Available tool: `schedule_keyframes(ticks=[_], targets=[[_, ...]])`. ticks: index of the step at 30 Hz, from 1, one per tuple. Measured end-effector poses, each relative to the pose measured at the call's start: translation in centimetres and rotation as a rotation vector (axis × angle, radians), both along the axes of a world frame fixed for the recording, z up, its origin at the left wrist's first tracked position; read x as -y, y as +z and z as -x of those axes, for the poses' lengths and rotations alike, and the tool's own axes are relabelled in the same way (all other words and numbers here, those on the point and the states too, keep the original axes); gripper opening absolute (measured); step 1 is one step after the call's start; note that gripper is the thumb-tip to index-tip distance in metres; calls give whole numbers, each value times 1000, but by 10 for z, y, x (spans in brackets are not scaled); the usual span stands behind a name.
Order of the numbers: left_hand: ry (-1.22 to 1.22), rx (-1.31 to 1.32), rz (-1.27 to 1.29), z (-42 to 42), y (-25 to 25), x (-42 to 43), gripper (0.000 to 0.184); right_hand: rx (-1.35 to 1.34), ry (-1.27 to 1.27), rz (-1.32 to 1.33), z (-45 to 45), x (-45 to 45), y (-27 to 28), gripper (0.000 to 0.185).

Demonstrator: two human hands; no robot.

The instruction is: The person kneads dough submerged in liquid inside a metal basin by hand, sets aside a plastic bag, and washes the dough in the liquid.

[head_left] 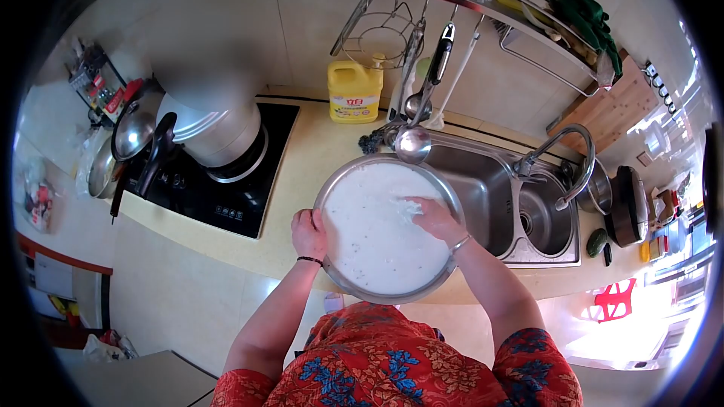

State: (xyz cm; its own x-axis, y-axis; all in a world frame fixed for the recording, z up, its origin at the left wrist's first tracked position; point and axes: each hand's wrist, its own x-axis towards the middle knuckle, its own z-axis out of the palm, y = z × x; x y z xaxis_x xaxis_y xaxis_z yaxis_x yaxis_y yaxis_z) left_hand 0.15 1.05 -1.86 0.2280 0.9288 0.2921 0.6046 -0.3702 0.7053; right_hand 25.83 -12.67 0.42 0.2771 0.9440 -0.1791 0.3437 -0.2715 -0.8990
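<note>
Left hand (309, 234): we curl it closed on the metal basin (369, 157), at its left rim.
Right hand (435, 220): we dip its fingers into the milky liquid (369, 226); spread or pinching, we cannot tell.
Metal basin: before us, at the front of the desk (302, 154), partly overlapping the sink (483, 188) in view.
Cooktop (245, 207): left of us, bearing a silver pot (222, 136).

Passage across the worktop (302, 157) is afforded between cooktop (234, 209) and basin (392, 297), bounded at the back edge by a yellow jug (353, 90) and near the front edge by the left fingers (305, 220). Beyond the basin's far rim, access is obstructed by a hanging ladle (413, 145).
</note>
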Motion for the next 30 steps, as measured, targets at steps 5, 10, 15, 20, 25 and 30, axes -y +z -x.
schedule_keyframes(ticks=[5, 10, 15, 20, 25, 30], targets=[[-3, -11, 8, 1, 1, 0, 28, 206, -137, 127, 19, -7, 35, 29], [-5, 6, 7, 0, 1, 0, 28, 414, 17, 280, 33, -8, 42, 39], [-4, 17, 5, 0, 1, 0, 27, 693, 239, 217, 63, -6, 43, 56], [-5, 25, 5, 0, 2, 1, 27, 723, 352, 256, 96, -18, 56, 81], [-15, 31, -2, 1, 0, 0, 27, 747, 412, 302, 120, -36, 50, 84], [-19, 36, 11, 1, 2, 0, 27, 682, 512, 326, 124, -55, 43, 66]])
